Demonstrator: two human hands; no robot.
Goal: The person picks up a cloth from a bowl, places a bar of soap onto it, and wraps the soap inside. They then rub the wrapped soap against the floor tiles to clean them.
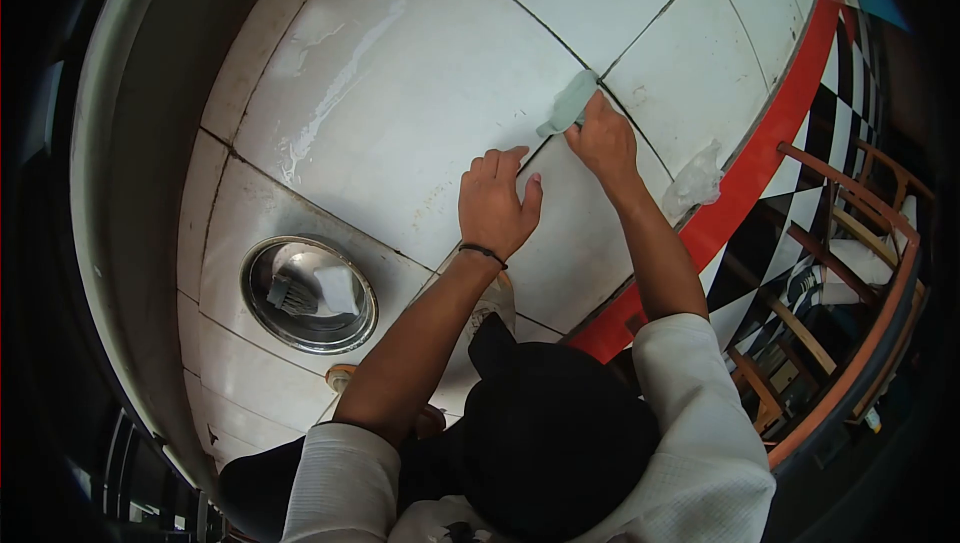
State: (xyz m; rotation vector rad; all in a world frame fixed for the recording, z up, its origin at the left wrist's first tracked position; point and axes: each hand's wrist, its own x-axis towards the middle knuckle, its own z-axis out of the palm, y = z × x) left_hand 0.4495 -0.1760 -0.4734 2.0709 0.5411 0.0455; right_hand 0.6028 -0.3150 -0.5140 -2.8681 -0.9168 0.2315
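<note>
Pale green tool (573, 103) sits in your right hand (603, 138) in the head view, over the dark joint between the white tiles (420, 93). Your right fingers are closed around it; your left hand (497, 205) is loosely spread, thumb apart, just beside that joint, though you cannot tell whether it touches. Left of your left forearm, a metal bowl (325, 348) holds a grey brush (292, 296) and a white piece (338, 289). Crumpled clear plastic (694, 181) lies by the red edging (745, 165).
</note>
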